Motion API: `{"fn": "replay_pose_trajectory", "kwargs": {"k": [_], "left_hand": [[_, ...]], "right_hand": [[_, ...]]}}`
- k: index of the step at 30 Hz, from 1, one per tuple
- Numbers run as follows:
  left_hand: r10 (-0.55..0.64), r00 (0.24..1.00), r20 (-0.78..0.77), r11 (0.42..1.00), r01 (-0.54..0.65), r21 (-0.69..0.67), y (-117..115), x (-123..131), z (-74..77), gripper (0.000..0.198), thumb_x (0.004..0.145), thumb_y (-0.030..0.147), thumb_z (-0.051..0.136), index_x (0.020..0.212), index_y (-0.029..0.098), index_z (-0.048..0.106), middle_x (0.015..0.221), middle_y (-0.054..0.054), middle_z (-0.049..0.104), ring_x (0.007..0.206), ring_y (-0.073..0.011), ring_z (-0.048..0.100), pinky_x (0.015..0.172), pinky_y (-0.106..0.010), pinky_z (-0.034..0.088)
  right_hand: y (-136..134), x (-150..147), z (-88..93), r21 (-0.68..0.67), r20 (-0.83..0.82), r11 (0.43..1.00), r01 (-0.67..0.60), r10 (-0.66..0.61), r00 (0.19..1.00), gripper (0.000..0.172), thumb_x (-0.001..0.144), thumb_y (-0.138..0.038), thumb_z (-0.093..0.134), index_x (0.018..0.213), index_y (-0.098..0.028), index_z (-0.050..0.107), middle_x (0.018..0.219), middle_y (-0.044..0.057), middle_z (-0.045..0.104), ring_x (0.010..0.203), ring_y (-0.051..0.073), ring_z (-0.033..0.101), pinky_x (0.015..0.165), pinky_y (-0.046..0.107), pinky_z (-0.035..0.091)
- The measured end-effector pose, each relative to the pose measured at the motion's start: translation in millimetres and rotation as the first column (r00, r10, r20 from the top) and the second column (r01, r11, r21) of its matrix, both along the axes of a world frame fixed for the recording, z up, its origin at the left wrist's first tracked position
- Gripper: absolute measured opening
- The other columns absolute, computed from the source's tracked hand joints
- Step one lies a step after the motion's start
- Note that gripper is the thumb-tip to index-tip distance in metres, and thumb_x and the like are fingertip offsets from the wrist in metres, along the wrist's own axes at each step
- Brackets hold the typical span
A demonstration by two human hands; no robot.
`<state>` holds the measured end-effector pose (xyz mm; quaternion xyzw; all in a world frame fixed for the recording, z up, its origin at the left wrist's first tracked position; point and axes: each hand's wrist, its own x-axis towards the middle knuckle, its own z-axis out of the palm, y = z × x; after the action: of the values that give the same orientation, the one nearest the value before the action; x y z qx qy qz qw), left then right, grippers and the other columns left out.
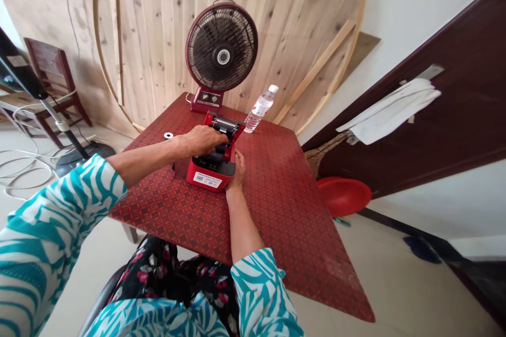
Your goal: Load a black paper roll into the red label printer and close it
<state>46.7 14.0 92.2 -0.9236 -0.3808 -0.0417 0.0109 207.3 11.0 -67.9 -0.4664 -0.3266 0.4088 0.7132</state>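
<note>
A small red and black receipt printer (210,172) sits on the table with its lid (225,125) tilted up and a white printed label on its near side. My left hand (205,139) reaches across into the printer's top, its fingers closed and curled down inside. Whatever the fingertips pinch is hidden. Along the printer's right side, my right hand (239,169) is wrapped around the casing and steadies it. A small white paper roll (168,136) with a dark core lies left of the printer, beyond my left forearm.
The table (272,195) has a red patterned cover. At its far end stand a dark red fan (222,47) and a clear water bottle (260,109). A red basin (343,196) is on the right, beside the table. Cables and a wooden chair (53,76) are at left.
</note>
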Motion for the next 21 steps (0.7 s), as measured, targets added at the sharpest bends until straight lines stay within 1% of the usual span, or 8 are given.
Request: {"fn": "replay_pose_trajectory", "kwargs": {"k": [2, 4, 6, 9, 11, 13, 18, 21], "left_hand": [[-0.029, 0.982, 0.187, 0.999, 0.022, 0.040, 0, -18, 2.1, 0.052, 0.087, 0.021, 0.060, 0.138, 0.025, 0.055, 0.130, -0.009, 0.067, 0.115, -0.0249, 0.066, 0.093, -0.034, 0.051], [-0.020, 0.919, 0.395, 0.998, -0.006, 0.065, 5, -40, 0.8, 0.052, 0.087, 0.022, 0.059, 0.138, 0.024, 0.054, 0.126, -0.007, 0.068, 0.112, -0.0223, 0.066, 0.094, -0.033, 0.050], [0.062, 0.834, 0.548, 0.995, -0.096, 0.034, 15, -60, -5.4, 0.048, 0.083, 0.021, 0.059, 0.131, 0.022, 0.058, 0.112, -0.005, 0.072, 0.101, -0.0199, 0.068, 0.091, -0.031, 0.050], [0.266, 0.706, 0.656, 0.958, -0.272, -0.096, 35, -78, -22.4, 0.043, 0.077, 0.018, 0.062, 0.120, 0.018, 0.061, 0.097, -0.003, 0.071, 0.087, -0.0184, 0.068, 0.082, -0.029, 0.051], [0.363, 0.648, 0.670, 0.924, -0.344, -0.167, 47, -81, -35.3, 0.043, 0.074, 0.018, 0.063, 0.117, 0.017, 0.060, 0.097, -0.004, 0.070, 0.087, -0.0192, 0.068, 0.081, -0.030, 0.052], [0.431, 0.635, 0.641, 0.895, -0.393, -0.212, 56, -79, -46.3, 0.043, 0.073, 0.018, 0.065, 0.116, 0.018, 0.058, 0.098, -0.005, 0.070, 0.090, -0.0219, 0.068, 0.081, -0.031, 0.052], [0.594, 0.704, 0.389, 0.804, -0.504, -0.316, 64, -66, -62.1, 0.050, 0.072, 0.018, 0.070, 0.120, 0.016, 0.057, 0.099, -0.010, 0.071, 0.101, -0.0313, 0.069, 0.085, -0.035, 0.051], [0.631, 0.729, 0.266, 0.769, -0.542, -0.338, 68, -63, -65.7, 0.053, 0.071, 0.021, 0.072, 0.122, 0.017, 0.056, 0.104, -0.013, 0.072, 0.107, -0.0345, 0.068, 0.086, -0.036, 0.051]], "right_hand": [[-1, 0, 1.2, 0.006, 0.015, 1.000, 0.005, -0.005, 1.000, 0.035, 0.080, -0.048, 0.057, 0.104, -0.024, 0.066, 0.099, -0.001, 0.072, 0.086, 0.014, 0.066, 0.078, 0.028, 0.053], [-1, 0, 1.2, 0.002, 0.024, 1.000, 0.012, -0.013, 1.000, 0.035, 0.079, -0.047, 0.058, 0.103, -0.023, 0.066, 0.101, 0.000, 0.072, 0.086, 0.014, 0.065, 0.077, 0.027, 0.052], [-1, 1, 0.5, -0.009, 0.013, 1.000, 0.025, -0.025, 1.000, 0.035, 0.078, -0.047, 0.059, 0.103, -0.023, 0.067, 0.101, 0.001, 0.072, 0.085, 0.014, 0.064, 0.076, 0.027, 0.051], [-3, 1, 1.1, -0.028, -0.009, 0.999, 0.028, -0.028, 1.000, 0.039, 0.077, -0.049, 0.059, 0.105, -0.023, 0.066, 0.095, 0.000, 0.072, 0.078, 0.014, 0.063, 0.071, 0.027, 0.050], [-5, 1, 3.8, -0.036, -0.009, 0.999, 0.021, -0.022, 1.000, 0.041, 0.075, -0.051, 0.060, 0.106, -0.023, 0.066, 0.091, -0.002, 0.071, 0.074, 0.013, 0.061, 0.069, 0.027, 0.049], [-7, 0, 7.4, -0.037, 0.001, 0.999, 0.026, -0.026, 1.000, 0.040, 0.074, -0.050, 0.063, 0.103, -0.023, 0.066, 0.089, -0.002, 0.070, 0.072, 0.013, 0.060, 0.068, 0.026, 0.047], [-8, 0, 8.1, -0.038, 0.018, 0.998, 0.045, -0.045, 0.999, 0.038, 0.076, -0.049, 0.061, 0.103, -0.023, 0.066, 0.090, -0.002, 0.071, 0.073, 0.013, 0.060, 0.068, 0.026, 0.047], [-5, 2, 1.6, -0.011, 0.028, 0.999, 0.030, -0.030, 0.999, 0.036, 0.078, -0.049, 0.059, 0.104, -0.024, 0.065, 0.093, -0.002, 0.072, 0.076, 0.013, 0.062, 0.070, 0.026, 0.049]]}}
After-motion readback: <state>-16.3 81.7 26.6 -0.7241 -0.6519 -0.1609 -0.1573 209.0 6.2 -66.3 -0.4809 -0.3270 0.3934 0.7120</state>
